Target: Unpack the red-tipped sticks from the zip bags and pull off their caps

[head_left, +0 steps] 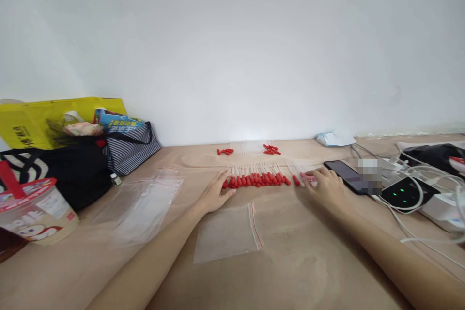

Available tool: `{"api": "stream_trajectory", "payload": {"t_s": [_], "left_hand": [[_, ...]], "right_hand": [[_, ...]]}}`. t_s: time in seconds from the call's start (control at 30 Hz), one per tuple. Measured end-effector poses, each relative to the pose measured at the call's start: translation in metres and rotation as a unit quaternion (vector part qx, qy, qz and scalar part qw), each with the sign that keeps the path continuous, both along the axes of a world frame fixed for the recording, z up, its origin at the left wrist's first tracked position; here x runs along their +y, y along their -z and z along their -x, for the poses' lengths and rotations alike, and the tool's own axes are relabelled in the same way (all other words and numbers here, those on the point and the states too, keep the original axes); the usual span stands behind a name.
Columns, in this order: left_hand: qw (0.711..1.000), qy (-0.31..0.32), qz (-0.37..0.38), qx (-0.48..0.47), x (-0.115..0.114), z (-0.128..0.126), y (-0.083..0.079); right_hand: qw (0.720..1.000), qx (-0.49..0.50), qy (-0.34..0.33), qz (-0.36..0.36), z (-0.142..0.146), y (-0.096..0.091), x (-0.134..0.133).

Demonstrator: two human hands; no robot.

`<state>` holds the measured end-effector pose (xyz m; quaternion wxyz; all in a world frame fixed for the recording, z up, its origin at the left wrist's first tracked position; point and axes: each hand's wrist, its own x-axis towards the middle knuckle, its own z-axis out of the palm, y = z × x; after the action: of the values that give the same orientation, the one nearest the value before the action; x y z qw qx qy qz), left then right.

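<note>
A row of droppers (pixel 259 179) lies side by side on the table, red rubber bulbs toward me and thin pale tubes toward the wall. At its left end rests my left hand (pixel 216 193), thumb and fingers apart around the outermost bulbs. Just past the right end, one dropper (pixel 296 180) lies a little apart. My right hand (pixel 327 185) is beside it, fingertips closed on another red-bulbed dropper (pixel 308 178), which is smeared by motion. Nearer to me lies a clear zip bag (pixel 228 235) with a red seal line.
Further droppers lie in two small groups (pixel 225 151) near the wall. Clear bags (pixel 145 208) and a drink cup (pixel 39 213) are on the left, with handbags behind. A phone (pixel 347 177), a power strip (pixel 403 193) and tangled white cables crowd the right side.
</note>
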<state>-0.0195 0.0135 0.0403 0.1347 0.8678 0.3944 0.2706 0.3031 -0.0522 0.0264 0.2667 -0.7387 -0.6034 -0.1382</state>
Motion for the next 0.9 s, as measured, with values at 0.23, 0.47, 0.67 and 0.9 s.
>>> {"api": "stream_trajectory", "payload": {"t_s": [0.23,0.47,0.67,0.9], "left_hand": [[0.998,-0.043,0.028,-0.034,-0.005,0.007,0.003],[0.986,-0.131,-0.035,-0.093,-0.005,0.013,0.000],[0.996,-0.091,0.016,-0.006,-0.047,0.016,-0.014],[0.987,-0.077,0.132,0.054,-0.068,0.012,-0.015]], "right_hand": [[0.981,0.028,0.143,0.132,-0.025,0.010,0.010],[0.969,0.194,0.110,0.110,-0.048,0.014,0.030],[0.901,0.414,0.122,-0.035,-0.051,0.018,0.033],[0.849,0.480,0.098,-0.198,-0.038,0.010,0.029]]}}
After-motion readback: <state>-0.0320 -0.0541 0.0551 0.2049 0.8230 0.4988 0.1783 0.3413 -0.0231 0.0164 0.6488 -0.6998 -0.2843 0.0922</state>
